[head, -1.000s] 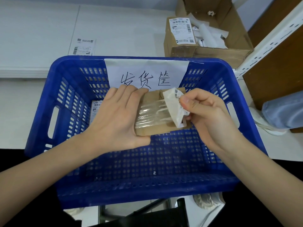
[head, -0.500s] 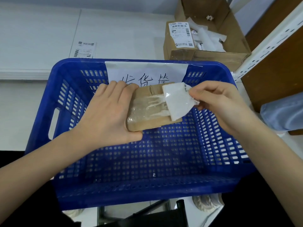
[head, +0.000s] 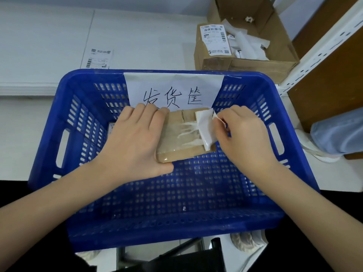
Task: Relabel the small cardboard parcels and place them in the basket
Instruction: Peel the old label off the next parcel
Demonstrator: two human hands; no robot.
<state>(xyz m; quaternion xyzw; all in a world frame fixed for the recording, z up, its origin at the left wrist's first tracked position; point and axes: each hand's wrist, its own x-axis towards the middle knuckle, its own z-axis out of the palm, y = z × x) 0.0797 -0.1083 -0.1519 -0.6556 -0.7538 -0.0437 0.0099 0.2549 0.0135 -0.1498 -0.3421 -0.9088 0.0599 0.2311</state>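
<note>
A loose shipping label (head: pixel 97 58) lay flat on the white table (head: pixel 49 46) beyond the far left corner of the blue basket (head: pixel 49 134). Inside the basket, against its left wall, the edge of another labelled parcel (head: pixel 111 128) showed, mostly hidden behind the left hand.

The left hand (head: pixel 133 142) was over the basket's middle, palm down, fingers (head: pixel 137 114) together and extended across the left part of a small cardboard parcel (head: pixel 176 142), with the thumb hooked under its near edge, so the hand was clamped on the parcel. The parcel sat over the basket, near the far wall; whether it rested on the basket floor or was held above it could not be told. Its top carried glossy clear tape with white torn paper streaks.

On the basket's far wall, above the parcel, hung a white paper sign (head: pixel 173 89) with handwritten characters.

At the parcel's right end, a white old label (head: pixel 205 127) was partly lifted and curled up, its lower part touching the cardboard. The right hand (head: pixel 243 138) pinched the label's upper right corner between thumb and fingertips (head: pixel 217 120), the remaining fingers curled in.

Beyond the basket's far right corner stood an open cardboard box (head: pixel 255 64) holding crumpled white papers, with a labelled parcel leaning at its left side. To the basket's right rose a white shelf post (head: pixel 314 50).
</note>
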